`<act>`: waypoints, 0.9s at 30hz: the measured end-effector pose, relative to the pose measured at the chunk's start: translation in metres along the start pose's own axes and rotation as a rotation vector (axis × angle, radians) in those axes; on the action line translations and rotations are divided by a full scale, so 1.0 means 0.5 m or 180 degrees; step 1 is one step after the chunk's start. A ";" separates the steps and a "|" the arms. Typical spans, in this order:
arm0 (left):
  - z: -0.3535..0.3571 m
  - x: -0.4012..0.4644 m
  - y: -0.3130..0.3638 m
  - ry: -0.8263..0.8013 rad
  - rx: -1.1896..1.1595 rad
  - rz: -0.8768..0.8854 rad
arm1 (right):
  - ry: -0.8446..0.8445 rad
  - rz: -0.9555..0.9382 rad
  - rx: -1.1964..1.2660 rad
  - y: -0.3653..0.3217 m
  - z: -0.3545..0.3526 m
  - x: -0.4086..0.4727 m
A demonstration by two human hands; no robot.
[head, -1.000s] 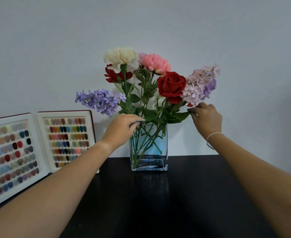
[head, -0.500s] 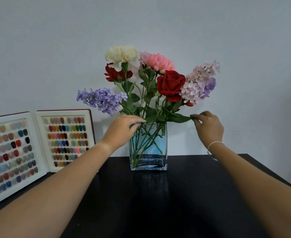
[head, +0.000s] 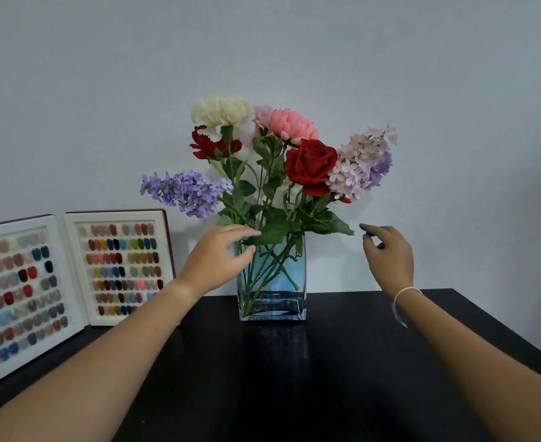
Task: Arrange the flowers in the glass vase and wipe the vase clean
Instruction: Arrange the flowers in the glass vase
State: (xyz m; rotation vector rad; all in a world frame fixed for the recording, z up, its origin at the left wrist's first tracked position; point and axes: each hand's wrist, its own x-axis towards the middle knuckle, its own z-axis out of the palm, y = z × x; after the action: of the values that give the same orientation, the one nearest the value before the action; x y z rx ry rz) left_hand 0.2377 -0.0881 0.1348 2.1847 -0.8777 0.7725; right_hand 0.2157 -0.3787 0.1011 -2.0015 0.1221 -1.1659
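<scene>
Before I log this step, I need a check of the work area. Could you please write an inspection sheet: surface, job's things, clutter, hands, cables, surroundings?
Surface: black table, glossy, no spill seen.
Job's things: glass vase upright near the wall, holding the flowers, stems inside; a little water at the bottom. No wiping cloth seen.
Clutter: open nail colour sample case stands left of the vase, leaning at the wall.
Hands: left hand at the vase's rim, fingers among leaves and stems; a firm grip cannot be told. Right hand open, empty, apart from the leaves; white bracelet on its wrist.
Cables: nothing seen.
Surroundings: plain pale wall behind.
</scene>
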 end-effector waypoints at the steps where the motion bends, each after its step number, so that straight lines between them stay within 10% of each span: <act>1: 0.004 -0.011 -0.004 0.0061 -0.0122 -0.0081 | 0.0007 0.0070 0.0127 0.001 -0.001 -0.003; 27: 0.115 -0.212 -0.069 0.1005 -0.2293 -0.2327 | -0.0874 0.1173 0.1532 0.012 0.075 -0.232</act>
State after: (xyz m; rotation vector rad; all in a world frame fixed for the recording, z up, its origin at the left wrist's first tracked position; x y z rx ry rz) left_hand 0.2156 -0.0726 0.0122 1.4966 -0.1098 0.3324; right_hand 0.1798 -0.3089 0.0073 -1.6024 0.0589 -0.6080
